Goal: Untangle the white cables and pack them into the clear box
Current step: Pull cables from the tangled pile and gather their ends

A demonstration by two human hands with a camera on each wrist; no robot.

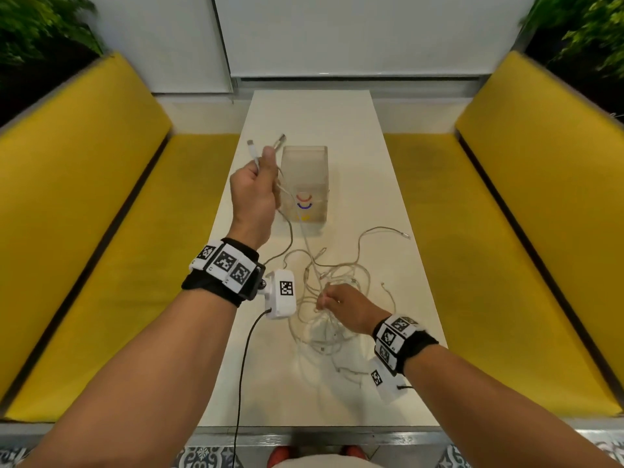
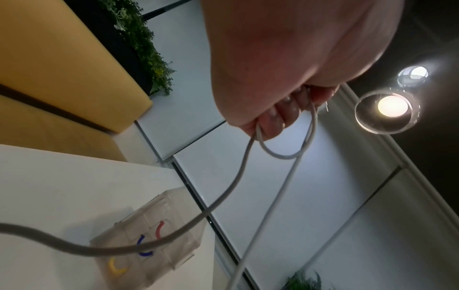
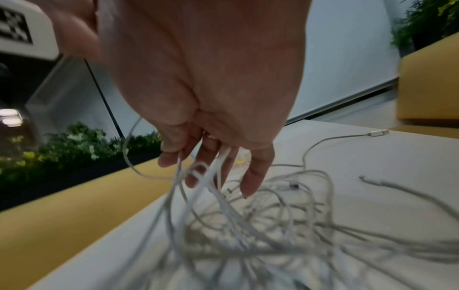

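My left hand point(image 1: 258, 180) is raised beside the clear box point(image 1: 305, 184) and grips one white cable point(image 1: 256, 157); two plug ends stick up above the fist. In the left wrist view the curled fingers point(image 2: 278, 119) hold a loop of that cable point(image 2: 285, 155), which trails down over the clear box point(image 2: 149, 247). The box stands upright on the white table point(image 1: 337, 116), with red, blue and yellow arcs on its front. My right hand point(image 1: 341, 307) sits on the tangled cable pile point(image 1: 337, 282); its fingers point(image 3: 250, 176) have several strands point(image 3: 218, 172) threaded between them.
Yellow bench seats point(image 1: 101, 248) run along both sides of the narrow table. Loose cable ends point(image 1: 401, 234) reach toward the right edge. Green plants point(image 1: 40, 28) stand behind the benches. A black cord point(image 1: 243, 366) hangs from the left wrist camera over the front edge.
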